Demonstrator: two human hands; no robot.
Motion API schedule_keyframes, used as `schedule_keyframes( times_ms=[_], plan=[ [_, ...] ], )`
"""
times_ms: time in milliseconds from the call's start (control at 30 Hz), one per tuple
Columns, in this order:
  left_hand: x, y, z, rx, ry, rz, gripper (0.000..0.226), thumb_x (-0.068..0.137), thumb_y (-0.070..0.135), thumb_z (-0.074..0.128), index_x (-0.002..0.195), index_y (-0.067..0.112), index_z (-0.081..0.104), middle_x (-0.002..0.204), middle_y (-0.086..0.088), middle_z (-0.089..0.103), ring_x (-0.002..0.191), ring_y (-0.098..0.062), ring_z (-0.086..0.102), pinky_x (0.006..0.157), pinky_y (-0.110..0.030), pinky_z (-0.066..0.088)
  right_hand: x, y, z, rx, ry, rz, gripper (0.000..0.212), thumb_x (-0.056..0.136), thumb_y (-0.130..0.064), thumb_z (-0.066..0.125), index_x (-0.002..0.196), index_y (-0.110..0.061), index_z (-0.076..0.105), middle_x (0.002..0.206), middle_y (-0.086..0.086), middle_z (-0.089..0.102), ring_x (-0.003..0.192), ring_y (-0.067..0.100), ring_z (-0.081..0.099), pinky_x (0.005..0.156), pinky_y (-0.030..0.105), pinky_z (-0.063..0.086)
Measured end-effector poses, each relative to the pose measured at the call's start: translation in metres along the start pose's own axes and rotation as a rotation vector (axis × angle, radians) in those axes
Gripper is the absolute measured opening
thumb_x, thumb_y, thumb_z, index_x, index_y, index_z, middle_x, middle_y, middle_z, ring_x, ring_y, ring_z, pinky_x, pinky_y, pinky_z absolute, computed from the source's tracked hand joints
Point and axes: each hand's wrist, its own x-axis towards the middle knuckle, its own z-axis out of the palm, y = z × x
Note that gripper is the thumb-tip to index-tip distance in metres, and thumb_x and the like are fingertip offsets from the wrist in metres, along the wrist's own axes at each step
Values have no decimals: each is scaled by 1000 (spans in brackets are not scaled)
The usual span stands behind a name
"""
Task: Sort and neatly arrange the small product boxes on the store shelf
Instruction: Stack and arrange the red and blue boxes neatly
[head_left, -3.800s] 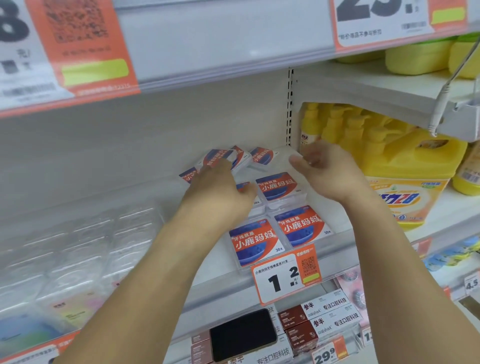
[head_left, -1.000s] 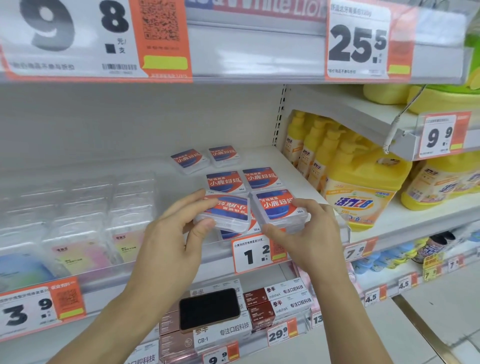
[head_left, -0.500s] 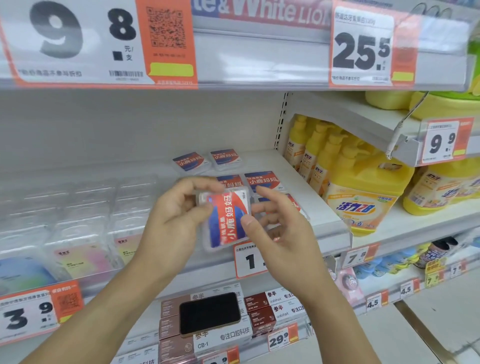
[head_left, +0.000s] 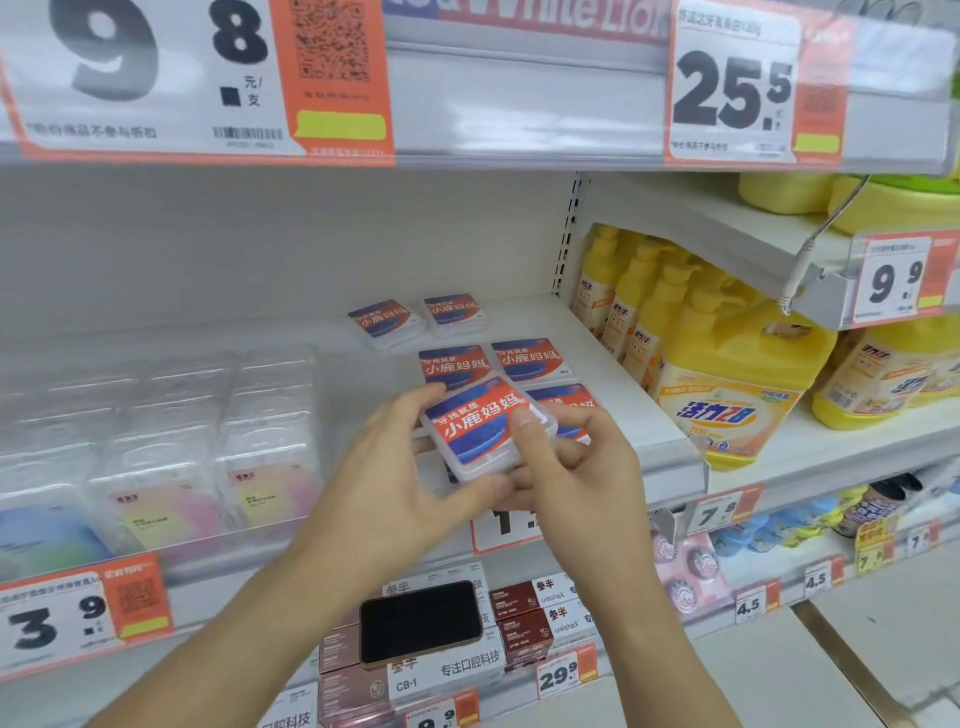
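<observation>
I hold one small clear box with a red and blue label (head_left: 480, 423) in both hands, just above the front of the white shelf (head_left: 613, 364). My left hand (head_left: 395, 467) grips its left side and underside. My right hand (head_left: 566, 467) pinches its right edge, thumb on top. The label faces up, tilted slightly. More of the same boxes lie flat on the shelf behind: two at the back (head_left: 384, 319) (head_left: 454, 312), two in the middle (head_left: 454, 364) (head_left: 527, 358), and one (head_left: 563, 402) partly hidden by the held box.
Clear plastic packs (head_left: 176, 441) fill the shelf's left part. Yellow detergent bottles (head_left: 727, 384) stand to the right beyond the upright. A black phone (head_left: 421, 621) lies on boxes on the lower shelf. Price tags line the shelf edges.
The box I hold has turned from label-sideways to label-upright and level. Both hands have shifted slightly lower and right around it.
</observation>
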Motion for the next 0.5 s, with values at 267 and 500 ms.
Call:
schedule_keyframes(
  times_ms=[267,500],
  plan=[
    [13,-13,6,43,33,91,88,69,43,82,141,36,31,135,22,46,111,6,51,77,0,35,15,3,-21,-433,305,-308,8,89,-28,67,81,-26,69,64,-17,64,57,1,58,54,16,43],
    [13,-23,11,242,-81,164,71,80,50,70,141,44,34,141,31,29,123,12,32,99,-6,33,24,6,-38,-392,398,-312,11,85,-13,68,77,-21,70,60,-9,61,57,0,53,57,10,43]
  ],
)
